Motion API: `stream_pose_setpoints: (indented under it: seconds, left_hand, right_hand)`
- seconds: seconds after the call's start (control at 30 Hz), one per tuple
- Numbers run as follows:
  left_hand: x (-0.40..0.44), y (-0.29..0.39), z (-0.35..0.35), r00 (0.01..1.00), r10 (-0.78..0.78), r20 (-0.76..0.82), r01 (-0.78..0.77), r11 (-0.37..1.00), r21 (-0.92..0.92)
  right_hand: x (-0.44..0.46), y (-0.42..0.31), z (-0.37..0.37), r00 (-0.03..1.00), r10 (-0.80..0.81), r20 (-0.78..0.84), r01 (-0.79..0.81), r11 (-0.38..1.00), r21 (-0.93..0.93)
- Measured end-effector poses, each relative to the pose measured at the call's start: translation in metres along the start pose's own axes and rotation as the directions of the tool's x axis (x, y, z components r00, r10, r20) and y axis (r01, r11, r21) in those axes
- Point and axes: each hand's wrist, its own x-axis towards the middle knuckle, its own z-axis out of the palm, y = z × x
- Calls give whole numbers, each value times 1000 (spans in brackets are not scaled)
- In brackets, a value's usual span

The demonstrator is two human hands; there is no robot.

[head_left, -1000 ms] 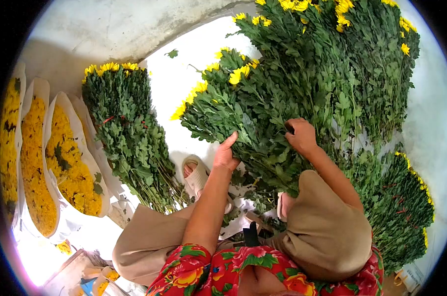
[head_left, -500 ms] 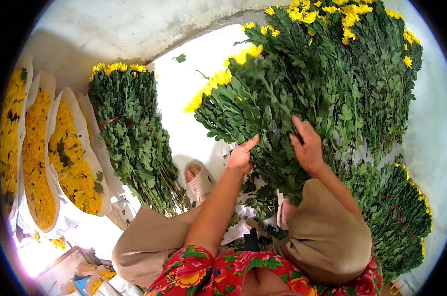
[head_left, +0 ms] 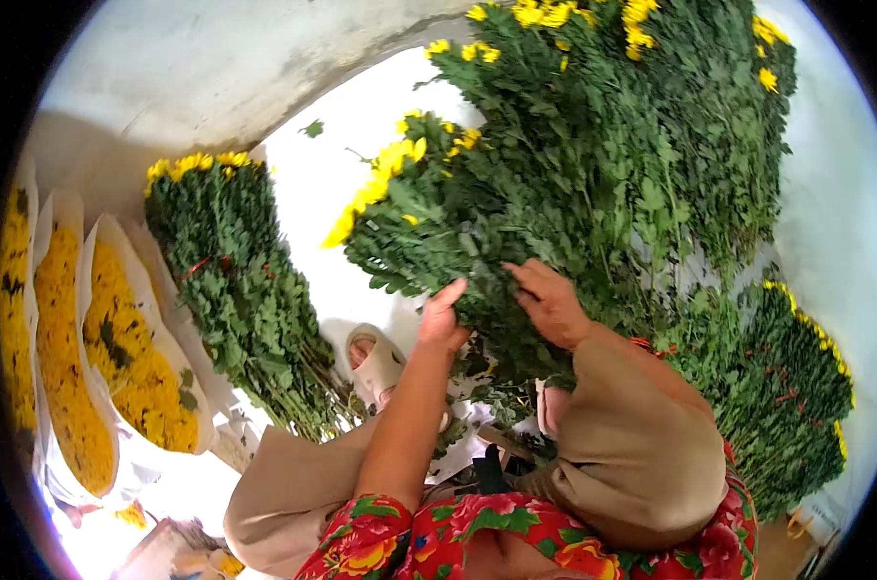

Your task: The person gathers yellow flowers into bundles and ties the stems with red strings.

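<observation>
A bunch of yellow chrysanthemums (head_left: 424, 227) with dense green leaves lies tilted in front of me, its flower heads toward the upper left. My left hand (head_left: 445, 317) is wrapped round the lower left side of this bunch, thumb on top, its other fingers hidden beneath. On the bunch's right side, my right hand (head_left: 552, 302) touches the leaves with its fingers stretched out and apart. Right beside it, a large heap of loose chrysanthemum stems (head_left: 593, 145) spreads across the upper right, flowers at the far end.
Tied chrysanthemum bunches (head_left: 235, 261) with red bands lie to the left; more tied bunches (head_left: 787, 396) lie at the lower right. White-wrapped bundles of yellow flowers (head_left: 134, 348) stand at the far left. Fallen leaves (head_left: 477, 387) litter the floor between my sandalled feet. A wall (head_left: 216, 68) rises behind.
The view has shifted slightly. My right hand has moved down and left, closer to my left hand, and the gathered flower heads have come lower. My left hand keeps its grip.
</observation>
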Motion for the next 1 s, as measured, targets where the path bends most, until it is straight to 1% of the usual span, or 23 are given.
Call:
stream_pose_setpoints:
  seconds: [0.03,0.13,0.2,0.23,0.27,0.3,0.33,0.37,0.43,0.47,0.5,0.53,0.57,0.6,0.67,0.7,0.73,0.8,0.83,0.9,0.93,0.97,1.0]
  left_hand:
    - [1,-2,-6,1000,19,-20,-20,1000,-21]
    - [0,-4,-21,995,53,-87,-57,998,-42]
    - [5,-7,-37,993,84,-87,-94,990,-109]
    - [3,-4,-32,982,74,-175,-90,992,-86]
    - [3,-2,-32,981,74,-179,-91,992,-86]
    - [4,-2,-38,965,83,-248,-108,990,-90]
    - [5,-2,-45,944,92,-316,-127,988,-92]
    - [6,-3,-52,941,86,-328,-133,983,-124]
    - [8,-4,-63,936,81,-344,-136,981,-141]
    - [9,-5,-67,931,72,-357,-136,978,-159]
    - [10,-5,-71,929,76,-361,-142,977,-161]
    - [10,-6,-74,919,77,-388,-146,977,-153]
    - [10,-7,-77,908,78,-413,-150,978,-144]
    - [10,-5,-76,906,80,-415,-153,977,-146]
    - [7,-2,-70,907,101,-409,-166,978,-127]
    - [7,-1,-67,908,99,-407,-165,978,-130]
    - [8,1,-63,917,98,-386,-160,978,-132]
    - [12,3,-51,929,97,-356,-155,978,-138]
    - [13,4,-46,936,107,-335,-152,982,-112]
    - [14,9,-37,961,117,-251,-136,989,-59]
    - [14,11,-29,958,125,-258,-145,988,-60]
    - [15,10,-19,943,126,-308,-143,989,-35]
    - [16,10,-10,924,130,-359,-143,990,-10]
  right_hand:
    - [0,-2,3,1000,13,-9,-13,1000,-7]
    - [4,-2,8,993,-35,115,45,996,-83]
    - [12,6,3,985,-80,152,70,995,70]
    - [14,20,2,995,-94,24,94,995,16]
    - [16,38,-3,997,-11,-73,10,1000,-11]
    - [18,50,-9,984,-19,-176,-34,956,-291]
    - [17,61,-13,961,-59,-270,-101,835,-541]
    - [10,79,-11,962,-61,-266,-96,838,-538]
    - [1,105,-6,983,154,-100,-179,686,-705]
    - [1,111,-9,984,150,-94,-172,688,-705]
    - [7,104,-19,928,372,-17,-303,728,-615]
    - [11,97,-28,820,565,87,-443,723,-530]
    - [14,97,-38,797,597,88,-514,748,-421]
    - [10,109,-45,798,596,93,-511,749,-422]
    - [0,132,-56,943,328,-47,-330,943,-48]
    - [2,111,-67,900,436,-27,-429,894,133]
    - [4,105,-75,900,434,-33,-427,895,126]
    - [7,97,-87,852,522,33,-511,816,269]
    - [7,93,-92,853,520,31,-509,819,264]
    - [6,85,-96,880,472,-51,-464,877,122]
    - [7,74,-96,894,442,-80,-439,897,52]
    - [5,61,-97,938,335,-93,-339,940,-38]
    - [4,43,-95,942,327,-76,-330,944,-32]
